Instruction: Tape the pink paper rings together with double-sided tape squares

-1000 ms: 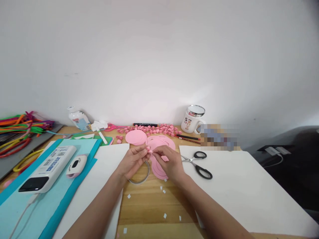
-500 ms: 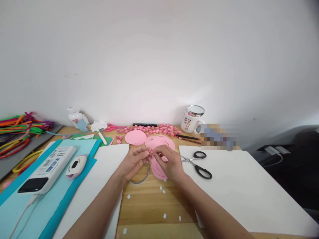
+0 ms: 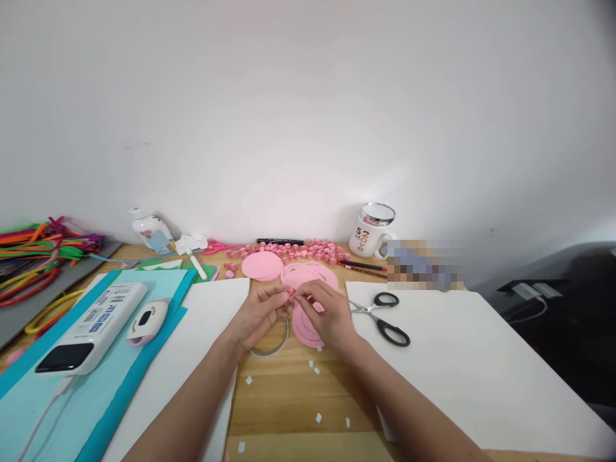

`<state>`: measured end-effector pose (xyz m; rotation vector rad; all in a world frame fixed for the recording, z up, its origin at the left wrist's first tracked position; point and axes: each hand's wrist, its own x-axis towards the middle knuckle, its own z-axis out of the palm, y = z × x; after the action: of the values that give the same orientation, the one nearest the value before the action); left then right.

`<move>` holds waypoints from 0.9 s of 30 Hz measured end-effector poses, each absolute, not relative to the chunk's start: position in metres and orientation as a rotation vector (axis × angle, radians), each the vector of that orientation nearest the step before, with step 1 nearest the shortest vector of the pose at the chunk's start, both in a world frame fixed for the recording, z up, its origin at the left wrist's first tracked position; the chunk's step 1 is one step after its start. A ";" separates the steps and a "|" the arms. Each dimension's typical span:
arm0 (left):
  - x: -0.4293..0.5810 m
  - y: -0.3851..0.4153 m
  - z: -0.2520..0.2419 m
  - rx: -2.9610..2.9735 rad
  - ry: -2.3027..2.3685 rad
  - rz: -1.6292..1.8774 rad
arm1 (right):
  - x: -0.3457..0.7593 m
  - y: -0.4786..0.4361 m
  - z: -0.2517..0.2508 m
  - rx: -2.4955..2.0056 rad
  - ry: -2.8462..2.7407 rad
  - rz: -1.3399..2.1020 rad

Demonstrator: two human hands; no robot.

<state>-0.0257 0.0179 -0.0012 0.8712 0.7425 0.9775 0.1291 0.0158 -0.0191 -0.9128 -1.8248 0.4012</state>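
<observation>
Thumb and fingers of the left hand (image 3: pixel 257 314) pinch a small, rolled pink paper bud (image 3: pixel 290 293), while the right hand (image 3: pixel 326 314) grips its right side between fingertips. The bud is held above the table (image 3: pixel 283 401), in front of overlapping flat pink paper circles with curved cuts (image 3: pixel 308 328). A thin grey ring-shaped roll (image 3: pixel 270 353) lies below the left hand. Just beyond are a stack of plain pink paper discs (image 3: pixel 260 265) and a heap of similar pink buds (image 3: pixel 323 249). Metal scissors with black looped handles (image 3: pixel 394 333) rest to the right, on a large white sheet (image 3: pixel 462 372); a white mug with a silvery rim (image 3: pixel 363 240) stands farther back.
</observation>
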 end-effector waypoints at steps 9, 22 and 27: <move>-0.024 0.017 0.002 0.998 0.839 0.978 | 0.130 0.017 -0.022 -0.936 -1.754 0.422; -0.020 0.016 -0.001 1.113 0.951 1.069 | 0.127 0.016 -0.023 -0.935 -1.777 0.419; -0.022 0.017 -0.001 1.184 0.998 1.027 | 0.128 0.016 -0.018 -0.948 -1.735 0.530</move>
<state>-0.0218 0.0170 -0.0009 1.1840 0.9976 1.0275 0.1279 0.0158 -0.0180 -0.9479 -1.7346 0.5301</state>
